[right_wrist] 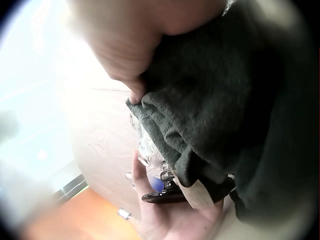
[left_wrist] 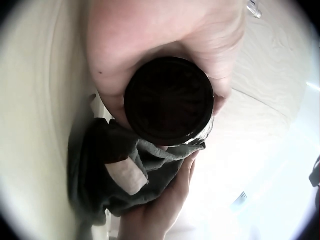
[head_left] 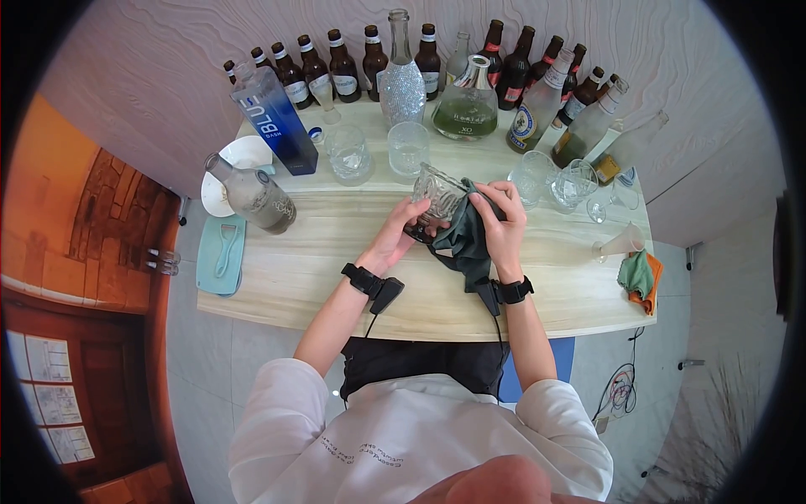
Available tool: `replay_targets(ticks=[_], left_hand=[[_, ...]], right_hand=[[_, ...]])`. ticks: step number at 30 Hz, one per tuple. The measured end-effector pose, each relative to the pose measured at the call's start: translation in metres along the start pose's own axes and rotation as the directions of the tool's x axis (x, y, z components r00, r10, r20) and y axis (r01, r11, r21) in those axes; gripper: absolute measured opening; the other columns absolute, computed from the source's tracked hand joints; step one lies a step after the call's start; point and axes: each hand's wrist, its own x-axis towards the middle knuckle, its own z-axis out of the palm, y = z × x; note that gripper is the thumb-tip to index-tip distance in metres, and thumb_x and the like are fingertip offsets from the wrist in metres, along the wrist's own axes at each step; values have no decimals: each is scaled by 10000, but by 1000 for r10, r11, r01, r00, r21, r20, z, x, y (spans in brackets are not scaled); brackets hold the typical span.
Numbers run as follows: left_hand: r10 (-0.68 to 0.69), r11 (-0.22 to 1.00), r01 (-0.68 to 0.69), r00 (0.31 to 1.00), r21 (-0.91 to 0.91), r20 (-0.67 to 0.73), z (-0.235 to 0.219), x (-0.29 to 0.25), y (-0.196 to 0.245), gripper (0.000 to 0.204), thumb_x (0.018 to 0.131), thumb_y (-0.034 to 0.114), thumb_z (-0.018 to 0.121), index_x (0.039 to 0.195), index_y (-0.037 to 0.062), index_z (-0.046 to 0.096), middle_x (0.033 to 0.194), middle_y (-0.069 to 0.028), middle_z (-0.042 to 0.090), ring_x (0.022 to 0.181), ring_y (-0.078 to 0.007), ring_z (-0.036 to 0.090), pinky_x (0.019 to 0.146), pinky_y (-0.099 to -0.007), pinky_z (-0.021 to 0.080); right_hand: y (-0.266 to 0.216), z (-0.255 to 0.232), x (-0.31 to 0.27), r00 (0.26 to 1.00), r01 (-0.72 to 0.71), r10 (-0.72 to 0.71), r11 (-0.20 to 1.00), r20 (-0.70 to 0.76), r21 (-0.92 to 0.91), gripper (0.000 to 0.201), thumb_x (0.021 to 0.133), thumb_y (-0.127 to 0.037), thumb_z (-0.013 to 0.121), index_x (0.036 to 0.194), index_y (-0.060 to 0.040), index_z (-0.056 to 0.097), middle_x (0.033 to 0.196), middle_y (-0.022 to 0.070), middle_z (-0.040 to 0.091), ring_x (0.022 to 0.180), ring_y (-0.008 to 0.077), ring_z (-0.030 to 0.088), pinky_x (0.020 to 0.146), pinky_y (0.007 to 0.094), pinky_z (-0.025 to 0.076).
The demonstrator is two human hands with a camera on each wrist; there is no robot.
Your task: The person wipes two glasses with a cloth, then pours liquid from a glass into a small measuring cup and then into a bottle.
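Above the middle of the table, my left hand [head_left: 393, 233] holds a clear patterned drinking glass [head_left: 434, 193] by its lower part, fingers curled round it. The glass leans, its mouth up and away from me. Its round dark base [left_wrist: 169, 100] faces the left wrist camera; a short stem shows above the base in the right wrist view. My right hand [head_left: 505, 225] grips a dark green cloth [head_left: 470, 252] against the side of the glass, with the thumb and fingers at the rim. A pale label [right_wrist: 196, 193] hangs from the cloth, which covers part of the glass.
Several brown beer bottles [head_left: 342, 67] line the back. Clear tumblers [head_left: 409, 149] stand just beyond the hands. At left are a blue bottle [head_left: 281, 126], a grey bottle [head_left: 262, 202] and a peeler on a light-blue board [head_left: 210, 269]. Folded cloths [head_left: 636, 277] lie at the right edge.
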Motion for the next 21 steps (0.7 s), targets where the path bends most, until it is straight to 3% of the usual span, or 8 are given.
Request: replay_targets(ticks=[4, 7, 10, 13, 16, 21], left_hand=[[-50, 996, 51, 999, -69, 18, 2, 0, 0, 503, 956, 437, 702, 1257, 37, 662, 1051, -83, 749, 844, -136, 676, 764, -271, 508], [-76, 992, 65, 992, 109, 101, -4, 1, -4, 508, 947, 445, 715, 1248, 40, 655, 997, -57, 731, 832, -125, 669, 744, -263, 504], [-71, 989, 59, 994, 138, 88, -3, -1, -4, 502, 931, 443, 734, 1232, 49, 654, 968, -32, 704, 816, -110, 650, 728, -256, 498], [-14, 993, 14, 1000, 115, 3, 2, -1, -1, 512, 913, 437, 752, 1241, 58, 647, 982, -27, 697, 810, -102, 634, 728, -258, 497], [10, 994, -11, 1000, 105, 9, 2, -5, 4, 520, 901, 424, 764, 1255, 64, 640, 1005, -32, 695, 834, -102, 626, 735, -257, 496], [-7, 999, 5, 999, 38, 53, -15, -4, 0, 641, 934, 546, 685, 1319, 39, 615, 1016, -40, 693, 839, -132, 630, 758, -277, 498]], right_hand=[[0, 0, 1, 1000, -7, 7, 1000, 15, 24, 201, 866, -45, 808, 1065, -22, 793, 966, 73, 623, 902, 192, 622, 799, 300, 501], [0, -1, 1, 998, 25, -25, 1000, 54, 4, 196, 862, -42, 807, 1057, -18, 794, 964, 76, 633, 903, 193, 628, 800, 301, 503], [0, 0, -1, 997, 23, -26, 999, 77, 36, 195, 859, -45, 809, 1052, -15, 795, 964, 80, 640, 907, 196, 633, 804, 303, 505], [-3, 0, 0, 997, 19, -21, 999, 72, 37, 193, 862, -51, 807, 1051, -14, 795, 963, 80, 640, 903, 201, 634, 811, 308, 507], [2, 0, 0, 997, 2, -6, 999, 80, 47, 197, 867, -56, 804, 1060, -15, 792, 970, 82, 638, 912, 205, 630, 822, 308, 504], [4, -2, 3, 992, -41, 33, 997, 121, 61, 208, 885, -70, 798, 1085, -11, 784, 991, 83, 639, 934, 202, 623, 831, 304, 498]])
